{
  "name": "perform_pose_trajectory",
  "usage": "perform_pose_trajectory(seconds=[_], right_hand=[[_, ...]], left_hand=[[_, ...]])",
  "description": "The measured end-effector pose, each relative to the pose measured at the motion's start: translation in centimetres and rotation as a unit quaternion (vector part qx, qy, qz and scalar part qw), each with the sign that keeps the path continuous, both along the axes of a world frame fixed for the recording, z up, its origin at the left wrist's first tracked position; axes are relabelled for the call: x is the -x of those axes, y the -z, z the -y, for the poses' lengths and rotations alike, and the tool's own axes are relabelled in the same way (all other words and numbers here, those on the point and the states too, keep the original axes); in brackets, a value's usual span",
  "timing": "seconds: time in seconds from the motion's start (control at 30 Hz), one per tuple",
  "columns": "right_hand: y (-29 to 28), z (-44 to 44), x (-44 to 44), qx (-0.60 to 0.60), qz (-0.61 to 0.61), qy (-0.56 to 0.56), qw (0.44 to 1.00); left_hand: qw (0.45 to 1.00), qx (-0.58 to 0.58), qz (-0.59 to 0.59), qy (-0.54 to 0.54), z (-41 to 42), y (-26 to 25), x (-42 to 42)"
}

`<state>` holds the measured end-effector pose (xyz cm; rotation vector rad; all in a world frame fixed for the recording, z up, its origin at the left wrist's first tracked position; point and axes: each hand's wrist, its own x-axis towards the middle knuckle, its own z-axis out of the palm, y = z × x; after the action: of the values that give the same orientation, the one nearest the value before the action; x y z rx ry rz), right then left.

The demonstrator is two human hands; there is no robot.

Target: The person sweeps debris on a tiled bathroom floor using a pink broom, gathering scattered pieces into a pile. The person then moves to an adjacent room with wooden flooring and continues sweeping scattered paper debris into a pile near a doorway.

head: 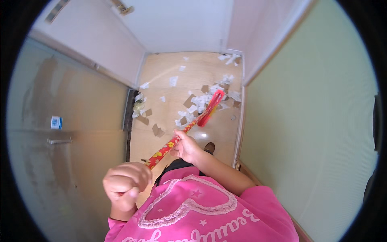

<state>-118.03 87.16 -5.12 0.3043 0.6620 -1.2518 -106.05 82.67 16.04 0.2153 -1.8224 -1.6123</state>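
Note:
A broom handle [163, 152] with a red and yellow flower pattern slants from lower left to upper right. Its top end is inside my left hand [127, 184], whose fingers are curled round it. Further down the handle, my right hand [185, 147] holds it between thumb and fingers. At the far end the red broom head [211, 108], with pink and yellow bristles, rests among torn white paper [201, 102] and brown cardboard pieces [189, 100] on the floor. Part of the paper lies hidden behind the broom head.
More scraps [139, 105] lie by the left doorway, and others [231, 58] in the far right corner. A glass door [72, 151] with a metal handle stands at left, a white door [181, 25] ahead, a green wall [302, 106] at right. My shoe [209, 147] is on the floor.

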Motion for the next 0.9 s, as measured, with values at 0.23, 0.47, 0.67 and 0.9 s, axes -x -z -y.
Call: perform_pose_trajectory(seconds=[0.23,0.47,0.67,0.9], right_hand=[[-1.1,2.0,-8.1,0.032,-0.082,-0.375,0.923],[-3.8,0.2,-14.8,0.379,-0.62,-0.225,0.649],[-0.3,2.0,-16.2,0.52,-0.486,-0.24,0.66],[-6.2,0.8,-16.8,0.418,-0.562,-0.347,0.624]], left_hand=[[0.975,-0.002,-0.021,-0.222,-2.5,-2.3,-7.7],[0.912,0.136,0.176,-0.343,-3.4,1.7,-15.7],[0.92,0.139,0.16,-0.329,-3.5,9.6,-14.3],[0.715,-0.15,0.321,-0.603,-5.3,24.9,-20.3]])
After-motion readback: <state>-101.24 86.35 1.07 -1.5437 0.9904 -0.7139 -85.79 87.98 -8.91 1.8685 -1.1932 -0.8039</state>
